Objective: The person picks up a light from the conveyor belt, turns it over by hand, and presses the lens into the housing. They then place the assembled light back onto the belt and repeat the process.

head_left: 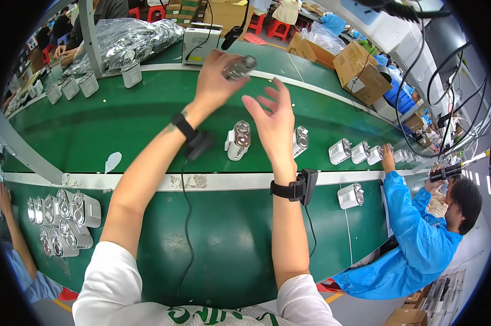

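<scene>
My left hand is raised over the far side of the green belt, its fingers closed around a device with a shiny, clear-looking face; motion blurs it somewhat. To its right, my right hand hangs in the air with fingers spread and nothing in it. Below and between the hands, a white device with round shiny parts on top stands upright on the belt. Another white device is partly hidden behind my right wrist. Each of my wrists wears a black strap with a small black unit and a cable.
Several similar devices are grouped at the left of the near table. More line the belt's right and far left. One device stands near a co-worker in blue, whose hand touches a device. A white box sits beyond the belt.
</scene>
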{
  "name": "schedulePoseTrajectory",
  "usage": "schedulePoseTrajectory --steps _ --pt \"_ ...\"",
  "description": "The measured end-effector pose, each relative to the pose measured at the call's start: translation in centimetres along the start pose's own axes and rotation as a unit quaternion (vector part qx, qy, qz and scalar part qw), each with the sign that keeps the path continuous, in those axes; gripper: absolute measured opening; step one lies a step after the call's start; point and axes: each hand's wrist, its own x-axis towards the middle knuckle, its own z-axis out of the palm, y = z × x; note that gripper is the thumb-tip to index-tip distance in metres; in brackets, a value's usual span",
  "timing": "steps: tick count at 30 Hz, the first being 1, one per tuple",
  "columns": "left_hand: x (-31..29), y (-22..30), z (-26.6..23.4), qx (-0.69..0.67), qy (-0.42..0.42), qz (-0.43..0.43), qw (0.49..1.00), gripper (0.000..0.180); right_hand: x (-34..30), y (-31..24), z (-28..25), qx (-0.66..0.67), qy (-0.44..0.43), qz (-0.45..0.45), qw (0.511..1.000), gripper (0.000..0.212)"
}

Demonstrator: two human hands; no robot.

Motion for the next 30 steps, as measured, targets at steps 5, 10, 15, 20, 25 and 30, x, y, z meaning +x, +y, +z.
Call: schedulePoseTrajectory --steps 5,10,15,20,25,30 --pt "-1.6 6.7 -2.2 -0.009 0.040 0.172 0.984 0.050 -0.3 -1.7 0.9 0.154 0.025 -0.058 0.986 0.072" --pt "-1.4 8.6 -4.0 0.004 0.021 0.172 0.985 0.058 -0.9 -2.8 0.4 0.107 0.074 -0.138 0.982 0.060" --pt "-0.8 9.7 -6.2 -0.366 -0.108 -0.132 0.915 0.046 -0.5 -3.1 -0.1 0.138 0.056 -0.149 0.978 0.051" --pt "0.2 11.6 -7.7 -0.523 -0.164 -0.378 0.746 0.038 -0.5 -3.2 -0.1 -0.016 0.056 -0.291 0.955 0.045" --pt "-0.2 10.7 -7.8 -0.531 -0.142 -0.353 0.757 0.047 -1.2 -3.7 0.3 -0.063 0.047 -0.361 0.929 0.041" --pt "0.0 10.6 -8.3 -0.488 -0.118 -0.309 0.808 0.054 -1.7 -3.9 0.9 -0.034 0.003 -0.327 0.945 0.056"
